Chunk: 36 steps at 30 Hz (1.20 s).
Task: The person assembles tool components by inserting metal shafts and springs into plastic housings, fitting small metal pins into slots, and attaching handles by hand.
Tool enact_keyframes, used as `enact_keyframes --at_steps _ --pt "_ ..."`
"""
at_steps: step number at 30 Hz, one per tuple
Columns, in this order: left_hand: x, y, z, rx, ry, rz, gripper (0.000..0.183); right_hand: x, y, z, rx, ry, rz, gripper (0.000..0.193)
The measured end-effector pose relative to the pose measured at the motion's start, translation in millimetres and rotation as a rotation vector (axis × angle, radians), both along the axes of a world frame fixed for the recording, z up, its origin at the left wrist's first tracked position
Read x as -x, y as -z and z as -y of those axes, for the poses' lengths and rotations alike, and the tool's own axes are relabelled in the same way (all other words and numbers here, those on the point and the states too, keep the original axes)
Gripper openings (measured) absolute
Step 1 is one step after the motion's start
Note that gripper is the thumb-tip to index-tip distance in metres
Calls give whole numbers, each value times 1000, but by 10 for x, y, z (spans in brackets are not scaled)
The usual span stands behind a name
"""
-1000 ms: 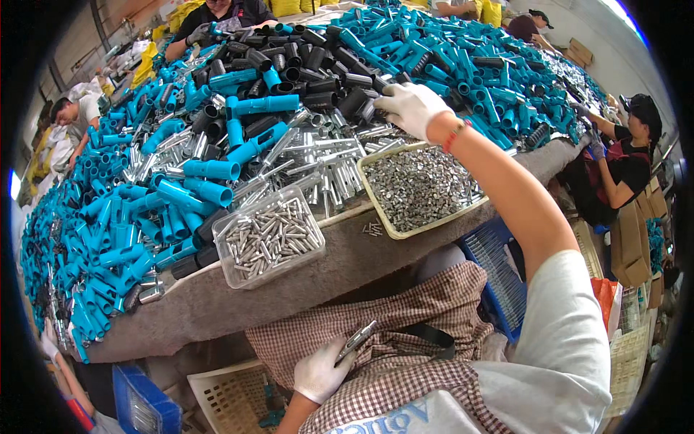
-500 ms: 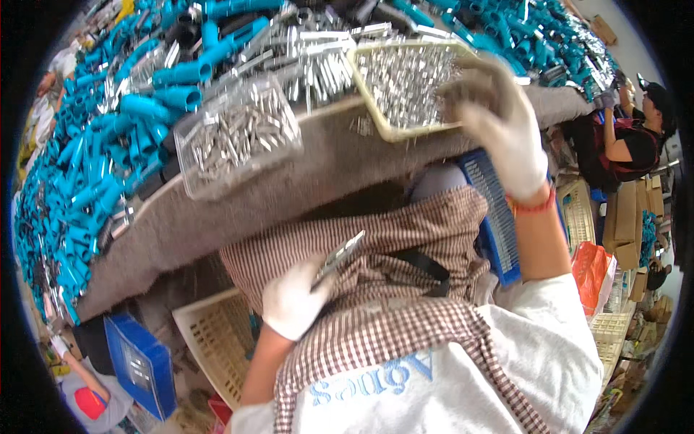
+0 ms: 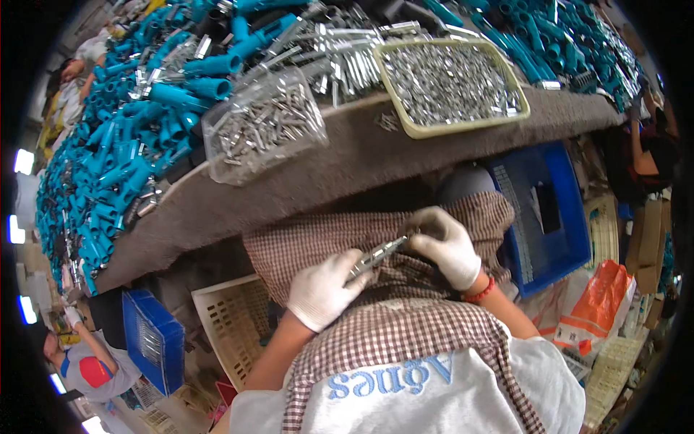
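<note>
Both my hands wear white gloves and meet over my lap, below the table edge. My left hand (image 3: 323, 291) grips a slim metal tool (image 3: 376, 257) that points up and to the right. My right hand (image 3: 446, 244) closes on the tool's far tip, and what lies between its fingers is hidden. Above them on the grey table (image 3: 340, 170) stand a clear tray of metal pins (image 3: 264, 126) and a yellowish tray of small metal parts (image 3: 452, 83).
Heaps of blue plastic tubes (image 3: 123, 155) cover the table's left and back. A blue crate (image 3: 542, 210) stands at my right, a cream basket (image 3: 231, 325) and another blue crate (image 3: 152, 340) at my lower left. Other people sit at the left and right rims.
My right hand came back from the yellowish tray down to my lap and now meets the tool held by my left hand. The view tilted downward.
</note>
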<state>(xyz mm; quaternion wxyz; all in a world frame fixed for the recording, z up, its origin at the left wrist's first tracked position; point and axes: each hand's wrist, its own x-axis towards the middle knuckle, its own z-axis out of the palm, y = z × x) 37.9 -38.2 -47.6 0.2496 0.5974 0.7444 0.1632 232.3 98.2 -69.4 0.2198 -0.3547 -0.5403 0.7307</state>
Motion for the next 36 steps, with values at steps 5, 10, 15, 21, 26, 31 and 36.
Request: enact_keyframes --at_steps 5,10,15,21,26,31,36 --pt "6 101 62 -59 -54 45 56 139 -12 92 114 -44 -25 28" --pt "48 147 106 -203 -80 40 52 273 -38 38 -196 -222 214 28" --pt "188 117 198 -156 -72 5 31 700 -775 -288 -1284 -271 40 31" --pt "238 22 198 203 -105 81 33 1986 -1508 -1065 -1818 -284 206 25" --pt "168 266 353 72 -62 77 35 3060 -1333 -1785 -1872 -339 767 27" --pt "181 175 337 113 -112 132 34 3258 -1337 -1922 -1897 -390 926 41" --pt "209 149 344 47 -133 75 36 2530 -1880 -1623 -1729 -308 581 42"
